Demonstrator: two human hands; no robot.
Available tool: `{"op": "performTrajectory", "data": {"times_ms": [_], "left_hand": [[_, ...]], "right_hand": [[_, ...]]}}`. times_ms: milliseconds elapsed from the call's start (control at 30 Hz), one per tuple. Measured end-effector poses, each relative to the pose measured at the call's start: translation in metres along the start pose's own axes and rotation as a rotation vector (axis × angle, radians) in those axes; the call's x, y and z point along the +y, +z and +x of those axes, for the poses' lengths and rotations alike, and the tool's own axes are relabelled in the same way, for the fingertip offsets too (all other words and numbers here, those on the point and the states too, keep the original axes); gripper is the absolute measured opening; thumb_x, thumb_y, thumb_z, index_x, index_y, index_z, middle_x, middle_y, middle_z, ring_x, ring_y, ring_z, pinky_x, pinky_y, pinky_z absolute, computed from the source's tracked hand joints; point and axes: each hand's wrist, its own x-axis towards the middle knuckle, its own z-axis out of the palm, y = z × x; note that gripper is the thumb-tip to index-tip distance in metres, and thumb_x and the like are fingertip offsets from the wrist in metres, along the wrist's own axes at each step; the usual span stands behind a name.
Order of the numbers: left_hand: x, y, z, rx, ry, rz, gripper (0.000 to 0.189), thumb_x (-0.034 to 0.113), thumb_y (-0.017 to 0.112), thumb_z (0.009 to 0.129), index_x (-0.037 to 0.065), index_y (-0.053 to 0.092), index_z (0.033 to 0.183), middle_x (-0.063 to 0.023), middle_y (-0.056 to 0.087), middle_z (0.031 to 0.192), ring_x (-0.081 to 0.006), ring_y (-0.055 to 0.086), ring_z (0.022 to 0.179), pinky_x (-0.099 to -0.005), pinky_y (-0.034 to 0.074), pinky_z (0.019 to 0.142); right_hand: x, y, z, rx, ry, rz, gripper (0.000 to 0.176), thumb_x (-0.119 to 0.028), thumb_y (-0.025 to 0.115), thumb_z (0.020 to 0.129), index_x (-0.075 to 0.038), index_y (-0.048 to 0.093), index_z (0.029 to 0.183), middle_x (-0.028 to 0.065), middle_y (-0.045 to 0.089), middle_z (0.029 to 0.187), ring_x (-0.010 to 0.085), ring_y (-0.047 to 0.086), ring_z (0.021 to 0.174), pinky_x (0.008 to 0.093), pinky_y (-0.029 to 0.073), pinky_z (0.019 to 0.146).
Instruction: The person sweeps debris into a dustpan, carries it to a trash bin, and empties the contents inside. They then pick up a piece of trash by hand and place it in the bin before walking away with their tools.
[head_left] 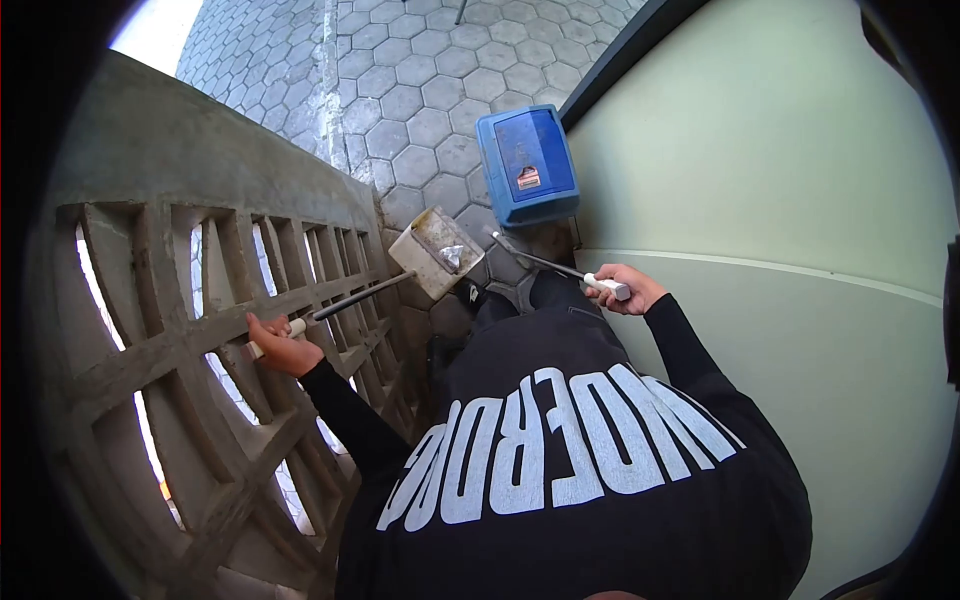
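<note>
fingers of my left hand (282, 346) clamp the white grip of a dark rod (365, 292), its length running up and right from them toward a tub (432, 250); my right hand (630, 290) clamps a thin metal rod (540, 262).

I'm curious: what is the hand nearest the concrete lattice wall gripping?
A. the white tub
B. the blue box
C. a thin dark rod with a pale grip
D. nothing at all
C: the left hand is closed around the pale grip of a thin dark rod right beside the concrete lattice wall; the right hand holds a second rod.
</note>
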Motion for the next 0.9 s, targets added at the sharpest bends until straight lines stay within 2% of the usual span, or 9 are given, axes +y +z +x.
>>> {"op": "performTrajectory", "data": {"times_ms": [67, 100, 200, 233, 333, 467, 533, 767, 900], "left_hand": [[0.004, 0.005, 0.0, -0.007, 0.056, -0.017, 0.043, 0.022, 0.06, 0.089, 0.012, 0.031, 0.058, 0.0024, 0.031, 0.055, -0.0092, 0.032, 0.051, -0.0281, 0.035, 0.057], [0.009, 0.009, -0.005, -0.013, 0.066, -0.024, 0.042, 0.02, 0.06, 0.089, 0.012, 0.031, 0.059, 0.0025, 0.03, 0.055, -0.0089, 0.031, 0.051, -0.0276, 0.034, 0.055], [0.012, 0.015, -0.012, -0.033, 0.097, -0.04, 0.041, 0.019, 0.061, 0.088, 0.013, 0.032, 0.06, 0.0027, 0.03, 0.056, -0.0086, 0.032, 0.051, -0.027, 0.031, 0.053], [0.012, 0.014, -0.012, -0.063, 0.122, -0.05, 0.041, 0.018, 0.061, 0.088, 0.012, 0.033, 0.059, 0.0026, 0.031, 0.056, -0.0087, 0.032, 0.051, -0.0267, 0.03, 0.052], [0.021, 0.02, -0.024, -0.057, 0.11, 0.046, 0.04, 0.025, 0.061, 0.088, 0.013, 0.035, 0.06, 0.0024, 0.033, 0.056, -0.0082, 0.032, 0.053, -0.0279, 0.04, 0.062], [0.043, 0.022, -0.057, -0.064, 0.268, 0.075, 0.041, 0.023, 0.06, 0.089, 0.012, 0.036, 0.058, 0.0029, 0.033, 0.053, -0.0075, 0.031, 0.051, -0.0269, 0.037, 0.058], [0.04, 0.01, -0.062, -0.068, 0.347, 0.093, 0.041, 0.026, 0.06, 0.09, 0.009, 0.041, 0.058, 0.0016, 0.039, 0.053, -0.0083, 0.034, 0.05, -0.0262, 0.028, 0.05], [0.092, -0.015, -0.115, -0.02, 0.427, 0.02, 0.04, 0.021, 0.058, 0.091, 0.011, 0.039, 0.056, 0.0025, 0.036, 0.052, -0.0077, 0.031, 0.049, -0.0275, 0.034, 0.055], [0.102, -0.042, -0.132, 0.029, 0.444, -0.02, 0.039, 0.021, 0.058, 0.091, 0.011, 0.039, 0.059, 0.0025, 0.035, 0.053, -0.0076, 0.031, 0.051, -0.0283, 0.038, 0.06]], "right_hand": [[0.007, -0.016, -0.011, -0.115, 0.001, 0.369, 0.023, -0.017, 0.048, 0.09, 0.006, 0.045, 0.095, 0.0141, 0.057, 0.088, 0.0105, 0.057, 0.059, 0.0188, 0.051, 0.045], [0.01, -0.03, -0.007, -0.211, -0.054, 0.498, 0.029, -0.012, 0.047, 0.09, 0.01, 0.036, 0.105, 0.0203, 0.051, 0.098, 0.0142, 0.054, 0.059, 0.0203, 0.054, 0.048], [0.011, -0.057, -0.009, -0.261, -0.164, 0.885, 0.026, -0.007, 0.048, 0.089, 0.014, 0.037, 0.101, 0.0212, 0.05, 0.098, 0.0154, 0.056, 0.061, 0.0215, 0.058, 0.054], [0.009, -0.064, -0.01, -0.331, -0.203, 0.848, 0.018, -0.006, 0.052, 0.087, 0.01, 0.045, 0.088, 0.0151, 0.052, 0.084, 0.0155, 0.06, 0.065, 0.0204, 0.059, 0.058], [-0.004, -0.077, -0.008, -0.306, -0.366, 0.772, 0.017, -0.007, 0.053, 0.087, 0.007, 0.046, 0.08, 0.0117, 0.05, 0.077, 0.0162, 0.059, 0.066, 0.0219, 0.058, 0.058], [-0.035, -0.091, 0.001, -0.332, -0.459, 0.874, 0.016, -0.008, 0.052, 0.087, 0.0, 0.047, 0.074, 0.0079, 0.048, 0.07, 0.0162, 0.056, 0.063, 0.0243, 0.056, 0.056], [-0.056, -0.095, -0.002, -0.42, -0.489, 0.814, 0.018, -0.007, 0.052, 0.086, -0.001, 0.047, 0.071, 0.0078, 0.048, 0.07, 0.0158, 0.056, 0.061, 0.0228, 0.054, 0.054], [-0.154, -0.107, 0.021, -0.395, -0.673, 0.731, 0.016, -0.01, 0.053, 0.087, 0.0, 0.049, 0.075, 0.0151, 0.05, 0.076, 0.0169, 0.053, 0.06, 0.0215, 0.051, 0.052], [-0.181, -0.104, 0.038, -0.345, -0.829, 0.867, 0.028, -0.028, 0.046, 0.091, 0.0, 0.045, 0.095, 0.0163, 0.053, 0.087, 0.0204, 0.056, 0.066, 0.0274, 0.054, 0.057]]}}
